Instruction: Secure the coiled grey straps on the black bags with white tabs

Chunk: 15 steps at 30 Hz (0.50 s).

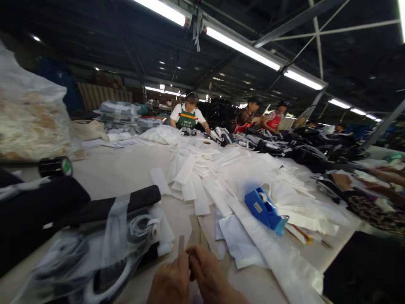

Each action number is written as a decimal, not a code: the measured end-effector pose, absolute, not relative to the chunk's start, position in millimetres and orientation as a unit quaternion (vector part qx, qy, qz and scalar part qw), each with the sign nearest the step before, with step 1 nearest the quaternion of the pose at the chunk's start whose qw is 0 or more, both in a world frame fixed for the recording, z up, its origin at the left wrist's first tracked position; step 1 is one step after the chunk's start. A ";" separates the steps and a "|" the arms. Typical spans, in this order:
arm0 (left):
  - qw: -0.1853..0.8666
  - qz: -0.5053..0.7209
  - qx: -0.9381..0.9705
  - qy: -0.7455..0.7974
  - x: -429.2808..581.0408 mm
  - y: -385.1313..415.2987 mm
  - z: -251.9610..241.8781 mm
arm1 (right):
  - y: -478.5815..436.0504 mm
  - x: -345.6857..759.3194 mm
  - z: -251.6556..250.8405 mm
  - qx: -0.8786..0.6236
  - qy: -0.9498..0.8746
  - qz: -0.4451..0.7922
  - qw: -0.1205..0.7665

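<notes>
A narrow grey strip (pixel 181 244) stands out just beyond the left hand (pixel 171 278), low in the middle of the view; its near end is hidden behind the thumb side of that hand, and the part that shows lies ahead of the fingers, left of the right hand (pixel 210 272). Its free end points forward, away from the person, with its long axis running almost straight up the view; whether it is lifted or lies flat cannot be told. The fingers of both hands are curled inward, and the two sets of tips meet or nearly meet in front of the body. A dark sliver shows between them, too covered to make out, so I cannot tell whether either hand is clamped on the strip. Just ahead of the right hand, more grey strips (pixel 204 240) lie on the worktop (pixel 104 173), slanting away toward a loose heap of white strips (pixel 193 185). White sheets (pixel 240 240) are spread to the right of these, with a blue tape dispenser (pixel 265 211) tilted among the white material beyond. To the left of the hands rests a clear bag (pixel 104 249) with a coiled white cable (pixel 139 226). Across the worktop, a person in a green apron (pixel 186 120) leans over the far side.
</notes>
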State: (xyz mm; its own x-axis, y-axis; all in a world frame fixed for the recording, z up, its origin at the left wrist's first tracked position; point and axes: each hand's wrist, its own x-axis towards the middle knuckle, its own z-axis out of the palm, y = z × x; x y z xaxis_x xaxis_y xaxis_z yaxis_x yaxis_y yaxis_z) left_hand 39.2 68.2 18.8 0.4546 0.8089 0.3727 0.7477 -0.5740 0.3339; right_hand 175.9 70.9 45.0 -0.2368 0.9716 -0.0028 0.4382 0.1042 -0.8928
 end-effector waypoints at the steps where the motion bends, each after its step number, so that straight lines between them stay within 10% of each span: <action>1: 0.033 0.265 0.855 0.445 40.7 67.9 20.2 | 70.2 177.1 48.0 -0.524 -0.664 0.418 0.331; 15: 0.000 0.312 0.845 0.435 54.1 63.5 27.2 | 63.7 179.8 23.3 -0.544 -0.712 0.290 0.338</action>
